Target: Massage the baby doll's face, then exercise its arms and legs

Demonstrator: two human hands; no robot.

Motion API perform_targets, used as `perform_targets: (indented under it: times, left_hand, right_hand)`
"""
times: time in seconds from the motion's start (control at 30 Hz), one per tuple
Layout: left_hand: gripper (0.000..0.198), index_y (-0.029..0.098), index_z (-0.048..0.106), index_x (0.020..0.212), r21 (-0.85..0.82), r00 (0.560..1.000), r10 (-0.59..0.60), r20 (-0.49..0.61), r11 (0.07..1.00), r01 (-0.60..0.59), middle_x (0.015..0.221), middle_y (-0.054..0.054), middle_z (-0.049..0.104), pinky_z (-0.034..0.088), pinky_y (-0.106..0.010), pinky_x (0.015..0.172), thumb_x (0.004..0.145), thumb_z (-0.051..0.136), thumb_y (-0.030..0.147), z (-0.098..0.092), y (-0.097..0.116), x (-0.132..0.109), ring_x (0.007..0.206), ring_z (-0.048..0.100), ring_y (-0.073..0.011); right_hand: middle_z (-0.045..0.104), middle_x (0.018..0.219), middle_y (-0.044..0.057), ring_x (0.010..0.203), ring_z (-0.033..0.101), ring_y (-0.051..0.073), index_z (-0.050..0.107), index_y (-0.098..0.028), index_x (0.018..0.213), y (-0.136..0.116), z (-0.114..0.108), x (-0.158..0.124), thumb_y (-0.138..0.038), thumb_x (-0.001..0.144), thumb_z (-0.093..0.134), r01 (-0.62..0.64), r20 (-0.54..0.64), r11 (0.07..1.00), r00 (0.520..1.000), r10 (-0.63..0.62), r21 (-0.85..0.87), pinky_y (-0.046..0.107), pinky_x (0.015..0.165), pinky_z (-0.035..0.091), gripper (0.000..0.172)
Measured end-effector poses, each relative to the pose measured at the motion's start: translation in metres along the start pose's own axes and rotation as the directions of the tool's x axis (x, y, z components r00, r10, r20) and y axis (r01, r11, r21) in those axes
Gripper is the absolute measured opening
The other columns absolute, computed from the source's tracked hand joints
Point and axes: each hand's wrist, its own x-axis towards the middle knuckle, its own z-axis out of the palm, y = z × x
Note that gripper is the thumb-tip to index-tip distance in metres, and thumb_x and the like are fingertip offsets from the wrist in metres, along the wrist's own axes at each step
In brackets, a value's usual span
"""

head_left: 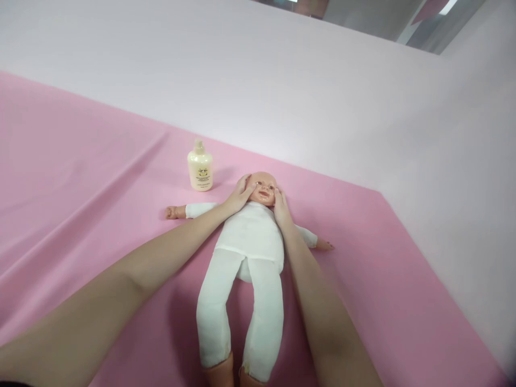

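Note:
A baby doll [252,231] with a white cloth body lies face up, its arms spread to the sides and its legs toward me. My left hand [241,194] rests against the left side of its head, fingers stretched out and the thumb on the cheek. On the other cheek lies my right hand [281,208], its fingers extended along the side of the face. Both palms are turned toward the doll's head, and neither hand is closed round anything. Beyond my left hand stands a pale yellow pump bottle [200,166], upright and untouched.
A pink cloth [133,177] with long creases on the left covers the surface under the doll. Behind it and along the right runs a white wall [322,107]. An opening [363,24] shows at the top.

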Motion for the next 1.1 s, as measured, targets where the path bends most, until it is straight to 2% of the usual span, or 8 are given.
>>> perform_targets:
  times: [0.2,0.47,0.73,0.83,0.93,1.1]
  left_hand:
    - [0.069,0.021,0.058,0.167,0.019,1.000,0.013,0.006,1.000,-0.013,0.183,-0.022,0.064,0.038,-0.055,0.158,0.114,0.068,0.064,0.000,-0.001,0.001,0.181,0.057,-0.0383]
    - [0.075,0.024,0.057,0.173,0.045,0.999,0.030,0.023,0.999,-0.031,0.185,-0.019,0.061,0.036,-0.054,0.158,0.116,0.062,0.073,-0.001,-0.004,0.002,0.182,0.054,-0.0371]
    - [0.074,0.022,0.056,0.172,0.046,0.999,0.028,0.021,0.999,-0.029,0.186,-0.021,0.060,0.036,-0.054,0.158,0.115,0.065,0.068,-0.002,-0.001,0.001,0.184,0.052,-0.0374]
    - [0.072,0.017,0.055,0.171,0.055,0.999,0.021,0.024,0.998,-0.022,0.186,-0.025,0.061,0.038,-0.053,0.158,0.114,0.066,0.059,-0.003,0.006,-0.001,0.184,0.053,-0.0381]
    - [0.066,0.019,0.056,0.169,0.063,0.999,0.009,0.034,0.998,-0.011,0.185,-0.023,0.064,0.038,-0.054,0.158,0.114,0.067,0.053,-0.004,0.010,-0.002,0.183,0.054,-0.0373]
    - [0.067,0.022,0.058,0.170,0.033,0.999,0.006,0.042,0.999,-0.007,0.186,-0.021,0.062,0.037,-0.056,0.158,0.116,0.067,0.060,-0.007,0.008,-0.001,0.184,0.053,-0.0374]
  right_hand:
    - [0.082,0.167,0.008,0.159,0.079,0.029,0.071,-0.031,0.148,0.002,0.003,0.003,-0.073,0.106,0.074,-0.089,-0.042,0.995,0.995,0.090,0.038,0.055,0.146,0.059,0.059]
    - [0.083,0.166,0.008,0.160,0.078,0.029,0.072,-0.031,0.147,0.000,0.003,0.003,-0.071,0.106,0.072,-0.082,-0.047,0.996,0.995,0.083,0.022,0.056,0.146,0.059,0.058]
    - [0.080,0.170,0.009,0.162,0.076,0.029,0.072,-0.030,0.147,-0.005,0.004,0.002,-0.068,0.108,0.071,-0.091,-0.054,0.996,0.994,0.091,-0.006,0.057,0.147,0.059,0.054]
    - [0.080,0.171,0.009,0.163,0.076,0.029,0.072,-0.030,0.149,-0.005,0.004,0.001,-0.069,0.108,0.070,-0.088,-0.044,0.996,0.995,0.087,-0.014,0.057,0.148,0.058,0.057]
    - [0.080,0.170,0.010,0.163,0.076,0.030,0.072,-0.029,0.149,-0.005,0.003,0.000,-0.071,0.106,0.070,-0.083,-0.040,0.996,0.996,0.082,-0.014,0.057,0.147,0.058,0.059]
    - [0.084,0.162,0.007,0.159,0.077,0.028,0.075,-0.030,0.140,-0.004,0.004,0.002,-0.070,0.105,0.072,-0.054,-0.052,0.999,0.997,0.054,-0.001,0.053,0.147,0.058,0.054]
